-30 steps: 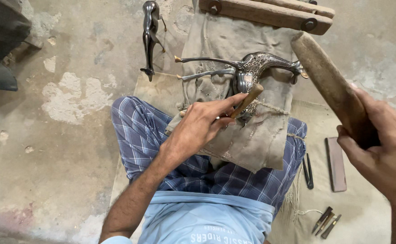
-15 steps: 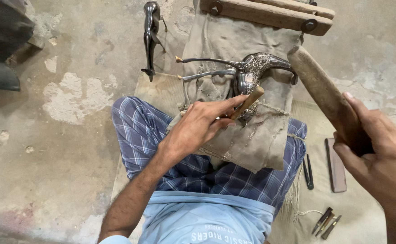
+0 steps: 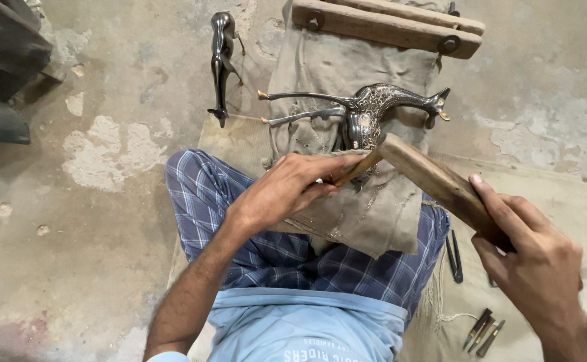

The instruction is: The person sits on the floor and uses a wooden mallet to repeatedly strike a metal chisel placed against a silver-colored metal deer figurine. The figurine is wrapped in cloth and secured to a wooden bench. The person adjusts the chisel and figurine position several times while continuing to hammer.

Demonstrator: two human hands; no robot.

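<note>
1. Wooden-handled punch (image 3: 357,169) is pinched in the left hand (image 3: 292,188), fingers clenched round it; its tip sits on the ornate metal bird figure (image 3: 372,114), which lies on the khaki cloth (image 3: 374,214) over the person's lap.
2. Wooden mallet (image 3: 434,181) is gripped in the right hand (image 3: 531,261), fingers wrapped round its lower end. Vs. 1 s ago it has swung down: then raised well clear at upper right, now its head touches the punch's butt end (or near enough, can't tell exactly).
3. Left hand and bird figure haven't shifted.
4. Further out, unchanged: dark metal figurine (image 3: 221,64) on the floor at upper left, wooden block w/ bolts (image 3: 387,27) at top, small tools (image 3: 481,332) on the mat at lower right.
</note>
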